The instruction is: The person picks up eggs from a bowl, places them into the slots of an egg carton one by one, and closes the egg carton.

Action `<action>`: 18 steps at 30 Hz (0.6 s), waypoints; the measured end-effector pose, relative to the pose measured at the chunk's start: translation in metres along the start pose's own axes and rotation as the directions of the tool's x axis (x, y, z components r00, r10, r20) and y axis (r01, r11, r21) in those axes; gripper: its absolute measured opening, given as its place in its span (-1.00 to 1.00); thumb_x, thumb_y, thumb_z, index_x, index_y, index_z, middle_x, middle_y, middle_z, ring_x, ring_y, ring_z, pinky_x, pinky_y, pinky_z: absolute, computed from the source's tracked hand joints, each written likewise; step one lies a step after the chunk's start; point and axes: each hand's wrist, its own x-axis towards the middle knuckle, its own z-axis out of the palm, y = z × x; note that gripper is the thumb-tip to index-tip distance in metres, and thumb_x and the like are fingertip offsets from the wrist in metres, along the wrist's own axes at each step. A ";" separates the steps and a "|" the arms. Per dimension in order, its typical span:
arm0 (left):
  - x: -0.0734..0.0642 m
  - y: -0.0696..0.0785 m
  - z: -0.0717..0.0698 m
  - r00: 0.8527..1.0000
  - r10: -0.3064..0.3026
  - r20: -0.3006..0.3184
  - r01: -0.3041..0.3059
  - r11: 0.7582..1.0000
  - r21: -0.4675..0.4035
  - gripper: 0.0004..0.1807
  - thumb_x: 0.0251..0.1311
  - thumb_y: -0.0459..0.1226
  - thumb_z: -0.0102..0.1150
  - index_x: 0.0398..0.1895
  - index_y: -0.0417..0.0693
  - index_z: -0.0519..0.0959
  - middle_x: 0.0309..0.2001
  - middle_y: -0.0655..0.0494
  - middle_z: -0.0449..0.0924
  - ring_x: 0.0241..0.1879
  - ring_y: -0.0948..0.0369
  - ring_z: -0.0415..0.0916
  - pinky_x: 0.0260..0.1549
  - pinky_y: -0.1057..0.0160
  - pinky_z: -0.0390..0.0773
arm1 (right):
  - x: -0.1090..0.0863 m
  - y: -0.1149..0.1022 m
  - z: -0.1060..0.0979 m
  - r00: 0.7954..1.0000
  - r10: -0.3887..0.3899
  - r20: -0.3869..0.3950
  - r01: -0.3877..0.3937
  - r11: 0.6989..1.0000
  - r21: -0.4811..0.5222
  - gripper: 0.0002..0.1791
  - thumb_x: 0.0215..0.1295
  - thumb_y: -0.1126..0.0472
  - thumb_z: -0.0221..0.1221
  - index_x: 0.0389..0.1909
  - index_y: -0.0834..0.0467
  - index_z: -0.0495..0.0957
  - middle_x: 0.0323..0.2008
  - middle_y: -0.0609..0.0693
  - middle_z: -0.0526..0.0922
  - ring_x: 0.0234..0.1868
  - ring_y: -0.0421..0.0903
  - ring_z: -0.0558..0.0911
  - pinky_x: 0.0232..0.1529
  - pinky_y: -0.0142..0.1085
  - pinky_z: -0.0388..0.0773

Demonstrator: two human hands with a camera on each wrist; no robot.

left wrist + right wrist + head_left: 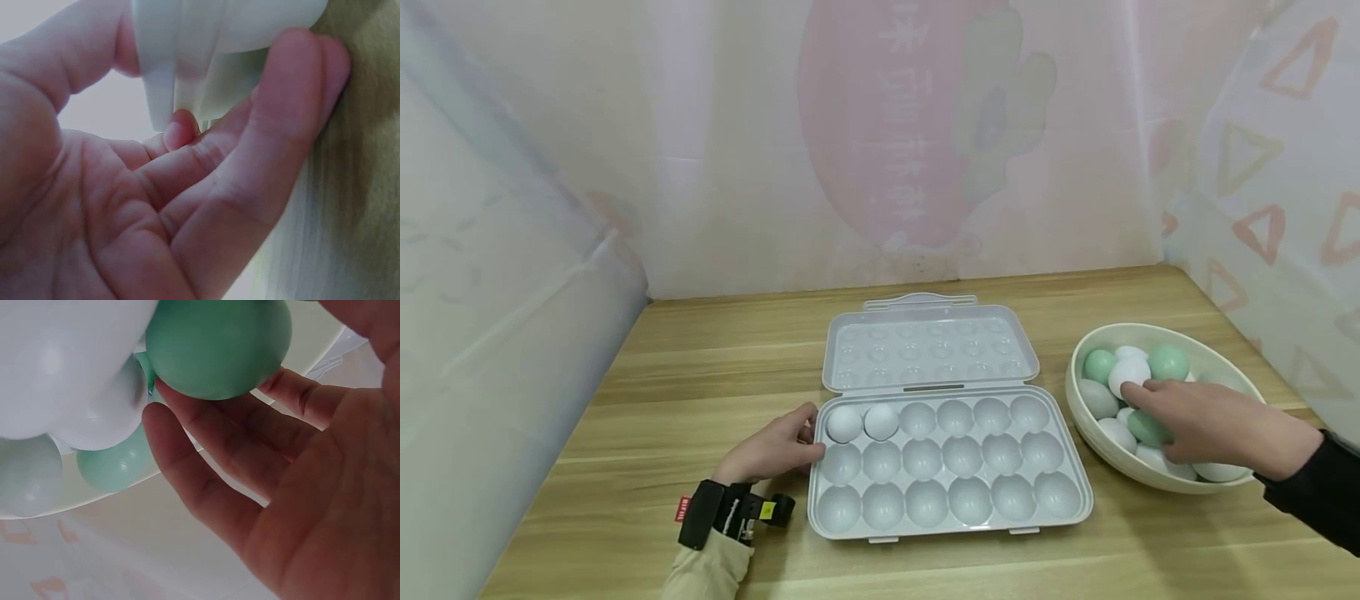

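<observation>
A grey plastic egg tray [951, 517] lies with its lid [931, 350] folded back; two white eggs [845, 424] fill the far-left cups. My left hand [775, 448] grips the tray's left edge, the thumb at its rim and the other fingers curled underneath, as the left wrist view shows. On the right, my right hand [1206, 421] reaches into a cream bowl [1097, 450] of white, pale and green eggs. Its fingers curve round a green egg [219, 347] in the right wrist view; the thumb's tip is out of that frame. A white egg [1129, 375] sits by the fingertips.
The wooden table [700, 375] holds both tray and bowl. Pale printed curtains [737, 167] enclose its back and sides. Little space separates the bowl from the right-hand curtain [1285, 275]. Bare wood lies left of the tray and in front of it.
</observation>
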 end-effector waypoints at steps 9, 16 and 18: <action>0.001 -0.001 -0.001 1.000 -0.001 0.008 0.001 1.000 -0.022 -0.75 0.18 -0.44 0.09 -0.14 -0.32 0.29 -0.29 -0.13 0.53 -0.32 0.09 0.53 -0.34 0.13 0.61 | 0.000 -0.002 -0.005 0.998 -0.044 -0.035 0.044 0.999 0.010 -0.40 -0.32 0.44 0.40 -0.18 0.15 0.33 -0.42 -0.08 0.31 -0.59 -0.19 0.28 -0.59 -0.35 0.26; 0.001 -0.003 -0.001 1.000 0.004 0.004 -0.004 1.000 -0.012 -0.76 0.18 -0.43 0.10 -0.15 -0.31 0.29 -0.30 -0.11 0.54 -0.33 0.10 0.52 -0.35 0.15 0.59 | 0.006 -0.008 -0.010 0.991 -0.101 -0.093 0.100 0.995 -0.021 -0.45 -0.31 0.43 0.36 -0.23 0.08 0.36 -0.43 -0.17 0.27 -0.53 -0.26 0.23 -0.58 -0.42 0.23; 0.001 -0.002 0.000 1.000 0.002 0.002 -0.002 1.000 0.003 -0.75 0.17 -0.42 0.11 -0.15 -0.30 0.30 -0.31 -0.10 0.53 -0.34 0.11 0.51 -0.35 0.17 0.58 | 0.007 -0.010 -0.012 0.992 -0.098 -0.084 0.097 0.995 -0.022 -0.46 -0.30 0.41 0.37 -0.24 0.06 0.36 -0.43 -0.18 0.27 -0.52 -0.26 0.23 -0.58 -0.43 0.23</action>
